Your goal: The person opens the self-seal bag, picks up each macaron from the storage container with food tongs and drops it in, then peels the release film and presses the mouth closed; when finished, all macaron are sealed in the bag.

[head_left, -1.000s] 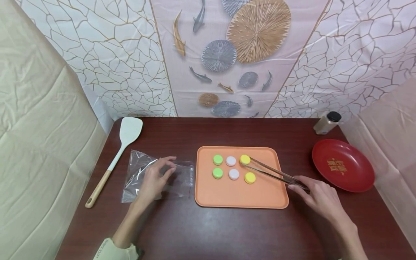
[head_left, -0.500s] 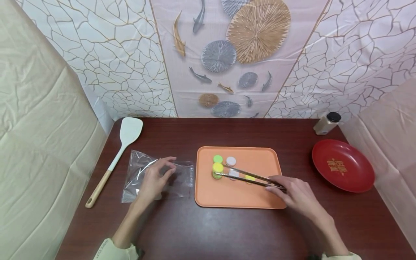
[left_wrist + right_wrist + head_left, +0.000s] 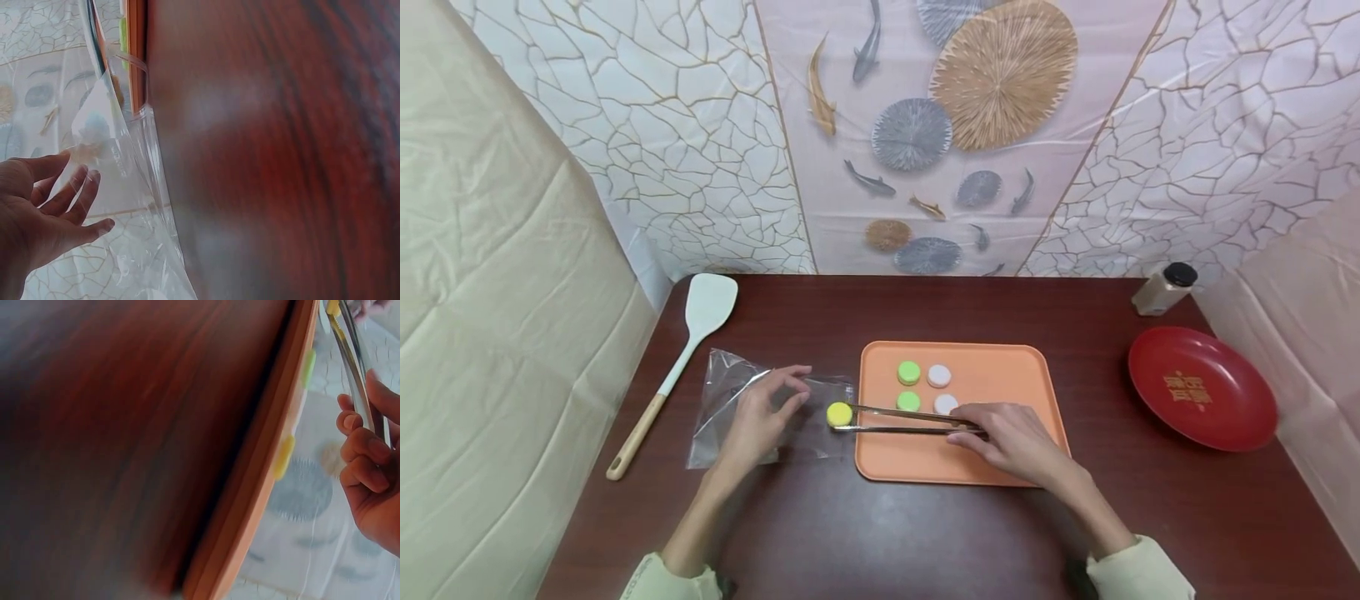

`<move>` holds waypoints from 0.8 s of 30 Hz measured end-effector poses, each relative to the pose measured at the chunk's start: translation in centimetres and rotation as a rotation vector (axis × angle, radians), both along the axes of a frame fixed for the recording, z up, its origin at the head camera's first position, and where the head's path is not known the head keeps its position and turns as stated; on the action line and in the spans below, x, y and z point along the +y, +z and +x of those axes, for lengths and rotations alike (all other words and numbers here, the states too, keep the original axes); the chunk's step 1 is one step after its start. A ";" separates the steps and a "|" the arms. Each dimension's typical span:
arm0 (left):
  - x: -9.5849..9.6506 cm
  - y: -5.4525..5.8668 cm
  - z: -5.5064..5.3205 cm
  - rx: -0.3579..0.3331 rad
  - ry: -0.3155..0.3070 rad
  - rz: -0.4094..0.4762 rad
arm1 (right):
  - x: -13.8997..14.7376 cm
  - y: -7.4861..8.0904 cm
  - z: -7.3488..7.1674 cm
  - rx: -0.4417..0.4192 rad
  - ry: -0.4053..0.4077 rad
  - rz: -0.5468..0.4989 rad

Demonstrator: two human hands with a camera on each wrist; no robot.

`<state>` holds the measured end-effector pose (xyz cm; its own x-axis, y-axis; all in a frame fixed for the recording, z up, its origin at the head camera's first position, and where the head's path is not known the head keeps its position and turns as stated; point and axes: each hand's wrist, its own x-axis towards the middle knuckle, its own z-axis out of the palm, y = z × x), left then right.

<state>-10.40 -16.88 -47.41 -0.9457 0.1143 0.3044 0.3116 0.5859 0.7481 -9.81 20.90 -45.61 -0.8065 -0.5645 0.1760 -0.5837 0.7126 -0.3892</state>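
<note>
In the head view, my right hand [image 3: 1018, 442] grips metal tongs [image 3: 910, 422] held low across the orange tray [image 3: 891, 462]. At their tips is a yellow macaron [image 3: 839, 415], over the zip end of a clear plastic bag [image 3: 718, 417]. My left hand [image 3: 765, 414] holds the film of this bag, which rises towards its fingertips in the left wrist view; the thumb and index finger look apart from above. On the tray lie two green macarons [image 3: 908, 372] and two pale lilac ones [image 3: 938, 376]. Another yellow one [image 3: 284, 458], covered by my right hand from above, shows in the right wrist view.
A white spatula [image 3: 711, 304] with a wooden handle lies on the left of the dark table [image 3: 880, 542]. At the right are a red oval plate [image 3: 1225, 417] and a black-capped jar [image 3: 1161, 290]. Fabric walls stand behind and on both sides.
The tongs lifted the yellow macaron from the tray's back row and carried it left, past the tray's edge to the bag. My left hand has stayed in place.
</note>
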 end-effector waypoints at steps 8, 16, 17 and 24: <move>-0.1 -0.1 0.1 0.029 -0.005 0.010 | -3.9 -0.7 -1.2 0.015 0.043 0.012; 0.0 0.1 0.1 0.031 0.015 0.005 | -7.5 -1.3 -2.0 -0.001 0.085 -0.005; 0.0 0.2 0.0 0.036 0.016 0.001 | -7.9 -1.3 -2.0 -0.004 0.086 -0.006; 0.1 0.2 0.0 0.055 0.023 -0.001 | -10.9 -1.3 -2.2 -0.009 0.116 -0.030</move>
<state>-10.39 -16.79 -47.23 -0.9299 0.0929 0.3558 0.3386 0.5938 0.7299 -12.02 9.99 -46.89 -0.7375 -0.6489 0.1873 -0.6581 0.6282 -0.4150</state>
